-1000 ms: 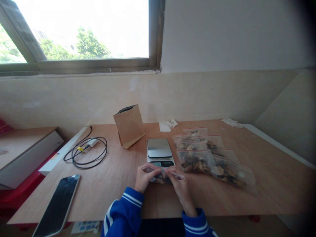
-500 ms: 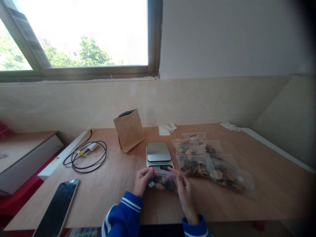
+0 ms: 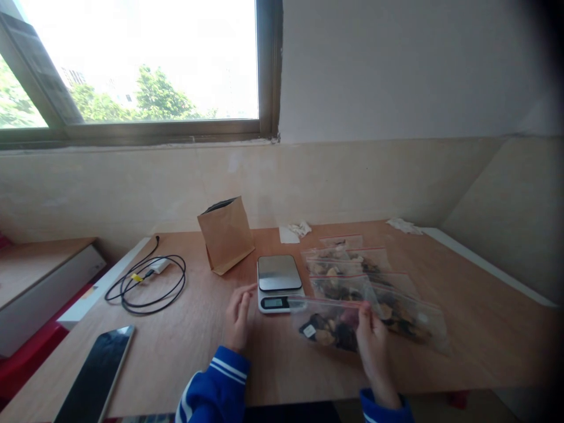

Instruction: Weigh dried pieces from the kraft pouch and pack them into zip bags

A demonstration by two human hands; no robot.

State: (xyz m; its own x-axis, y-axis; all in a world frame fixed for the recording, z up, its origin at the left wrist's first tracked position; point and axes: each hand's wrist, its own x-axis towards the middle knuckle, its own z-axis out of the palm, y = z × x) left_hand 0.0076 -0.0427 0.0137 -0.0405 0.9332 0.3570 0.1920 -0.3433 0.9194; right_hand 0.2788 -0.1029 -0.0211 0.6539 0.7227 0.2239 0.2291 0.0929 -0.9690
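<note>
My right hand [image 3: 372, 342] pinches the right end of a clear zip bag [image 3: 328, 332] with a red seal line. Dark and tan dried pieces and a small white packet show inside the bag. Its top left corner overlaps the front of a kitchen scale [image 3: 279, 282], which has a steel plate and a small display. My left hand [image 3: 239, 314] holds nothing; its fingers are stretched out beside the scale's left edge. Whether the fingertips touch the scale I cannot tell. Several similar filled zip bags [image 3: 343, 288] lie overlapping to the right of the scale.
An open brown paper bag [image 3: 227, 238] stands behind the scale to the left. Crumpled tissue [image 3: 301, 228] and a white paper lie at the back. A coiled black cable [image 3: 132, 306] with a white plug and a phone [image 3: 94, 373] are on the left of the table.
My left hand has let go of the zip bag and moved left, beside the scale. My right hand has carried the bag to the right, uncovering the scale's display.
</note>
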